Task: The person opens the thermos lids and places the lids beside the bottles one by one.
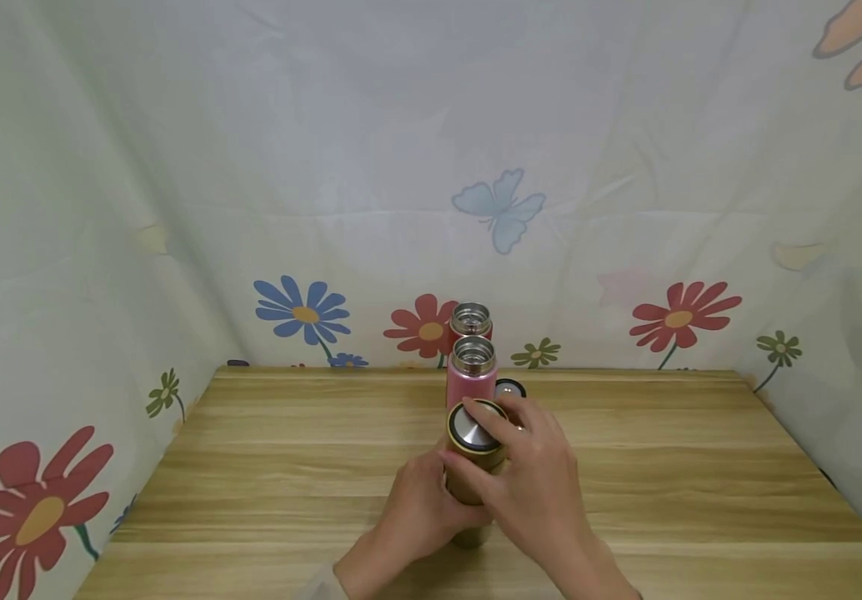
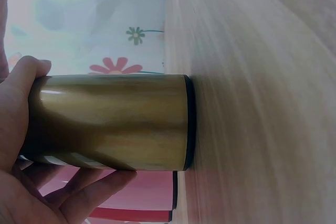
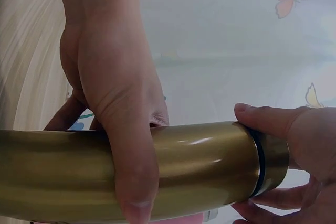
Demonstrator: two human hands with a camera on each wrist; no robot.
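Observation:
A gold thermos flask [image 2: 115, 121] stands upright on the table, its black base downward. My left hand [image 1: 425, 508] grips its body, the thumb and fingers wrapped round opposite sides. At the top, my right hand [image 1: 539, 471] holds the lid [image 1: 476, 427] by its rim; the lid has a silver disc and a black ring. In the right wrist view the lid sits on the flask, and a dark band marks the joint. Right behind it stand a pink thermos flask [image 1: 471, 387] and a red one [image 1: 472, 320], both with bare steel mouths.
A loose lid [image 1: 510, 389] lies beside the pink flask, partly covered by my right hand. The wooden table [image 1: 288, 467] reaches back to a white curtain [image 1: 371, 167] printed with flowers and butterflies.

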